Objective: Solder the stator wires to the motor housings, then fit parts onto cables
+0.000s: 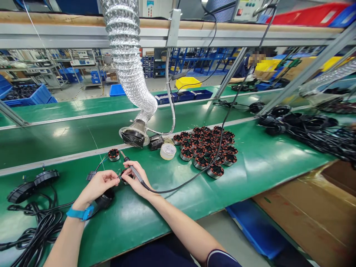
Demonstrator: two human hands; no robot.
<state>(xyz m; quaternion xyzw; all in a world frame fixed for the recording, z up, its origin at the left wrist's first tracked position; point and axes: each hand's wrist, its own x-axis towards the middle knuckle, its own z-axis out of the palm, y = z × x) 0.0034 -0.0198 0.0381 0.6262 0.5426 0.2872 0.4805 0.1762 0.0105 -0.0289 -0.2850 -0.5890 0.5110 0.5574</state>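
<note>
My right hand (pixel 139 180) is closed around a soldering iron (pixel 134 171), whose tip points up and away to the left. The thumb and forefinger of this hand also touch a copper-wound stator (pixel 127 178), mostly covered by the fingers. Close beside it, my left hand (pixel 101 185) pinches a thin wire at the stator, with a blue band on the wrist. Below the left hand a black round housing (pixel 105 198) is partly hidden. Another stator (pixel 114 155), with coloured leads, sits just beyond the hands.
Several stators (pixel 200 162) stand grouped on the green bench. A solder spool (pixel 168 151) and a fume extractor hose (pixel 130 66) are ahead. Black cables with round housings (pixel 46 177) lie left, more cables (pixel 319 133) right. The iron's cord (pixel 191 180) crosses the bench. A co-worker is at far right.
</note>
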